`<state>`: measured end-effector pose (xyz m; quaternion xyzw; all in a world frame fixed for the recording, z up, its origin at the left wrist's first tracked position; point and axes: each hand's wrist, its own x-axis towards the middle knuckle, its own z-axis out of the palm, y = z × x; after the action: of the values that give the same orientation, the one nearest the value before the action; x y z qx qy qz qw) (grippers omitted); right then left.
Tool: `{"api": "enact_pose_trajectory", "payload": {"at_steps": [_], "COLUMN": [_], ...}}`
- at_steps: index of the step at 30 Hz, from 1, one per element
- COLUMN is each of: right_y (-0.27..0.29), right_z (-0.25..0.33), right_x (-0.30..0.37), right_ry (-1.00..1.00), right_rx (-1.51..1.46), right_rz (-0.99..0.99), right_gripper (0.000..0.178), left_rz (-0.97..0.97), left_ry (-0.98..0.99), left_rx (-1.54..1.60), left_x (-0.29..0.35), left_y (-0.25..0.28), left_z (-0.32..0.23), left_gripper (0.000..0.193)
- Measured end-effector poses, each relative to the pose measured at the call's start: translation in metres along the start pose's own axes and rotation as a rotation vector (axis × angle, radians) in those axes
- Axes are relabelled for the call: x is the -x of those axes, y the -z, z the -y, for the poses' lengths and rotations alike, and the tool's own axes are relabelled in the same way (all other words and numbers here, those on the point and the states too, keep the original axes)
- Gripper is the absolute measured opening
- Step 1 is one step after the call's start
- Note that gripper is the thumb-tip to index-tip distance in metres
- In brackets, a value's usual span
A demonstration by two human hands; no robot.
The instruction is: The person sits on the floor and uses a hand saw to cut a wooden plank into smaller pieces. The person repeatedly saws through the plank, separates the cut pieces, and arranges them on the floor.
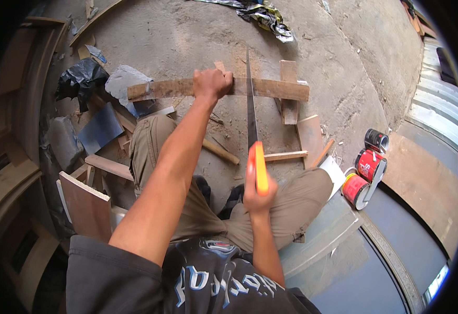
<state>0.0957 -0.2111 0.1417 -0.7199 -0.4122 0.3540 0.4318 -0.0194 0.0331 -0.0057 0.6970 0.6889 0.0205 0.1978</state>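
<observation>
A wooden plank (161,89) lies crosswise in front of me, its left end by a grey stone block and its right end over a short board (288,110). My left hand (211,83) is closed over the plank near its middle, knuckles up. In my right hand (260,194) is the yellow-orange handle of a handsaw (252,118), fingers wrapped round it. The dark blade points away from me and crosses the plank just right of my left hand. Whether its teeth are sunk into the wood I cannot tell. Pale sawdust (234,60) is scattered beyond the plank.
Three cans (355,188) stand at the right beside a metal-edged panel. Wood offcuts (85,204) and a stone block (64,138) crowd my left. A black plastic bag (82,78) lies at far left, a crumpled wrapper (268,18) at the far side. Wooden frames (9,178) line the left edge.
</observation>
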Motion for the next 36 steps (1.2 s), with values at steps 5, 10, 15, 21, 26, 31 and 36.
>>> {"api": "enact_pose_trajectory", "payload": {"at_steps": [5,10,15,21,26,31,36], "right_y": [-0.027,0.015,-0.023,0.020,-0.027,0.001,-0.002], "right_z": [-0.007,-0.009,-0.023,-0.022,-0.027,-0.026,-0.021], "right_x": [-0.061,0.036,-0.072,0.036,-0.064,0.002,-0.001], "right_ry": [-0.014,0.090,0.019,0.071,0.002,0.056,0.083], "right_rx": [0.068,0.053,0.022,0.020,-0.019,0.005,0.037], "right_rz": [-0.011,-0.042,-0.039,-0.008,-0.048,0.014,0.000], "right_gripper": [0.032,0.018,0.026,0.014,0.028,0.023,0.022], "left_rz": [0.045,0.066,-0.012,0.051,0.009,0.030,-0.008], "left_ry": [-0.021,-0.025,-0.053,-0.036,-0.079,-0.029,-0.007], "left_rx": [0.016,-0.042,0.018,-0.064,-0.028,-0.058,-0.020], "left_x": [0.001,0.003,-0.004,0.002,0.001,0.001,0.003], "left_y": [-0.006,-0.003,-0.012,-0.005,-0.004,-0.002,-0.005], "left_z": [-0.011,-0.006,-0.015,-0.012,-0.015,-0.006,-0.003], "left_gripper": [0.053,0.056,0.056,0.055,0.057,0.056,0.055]}}
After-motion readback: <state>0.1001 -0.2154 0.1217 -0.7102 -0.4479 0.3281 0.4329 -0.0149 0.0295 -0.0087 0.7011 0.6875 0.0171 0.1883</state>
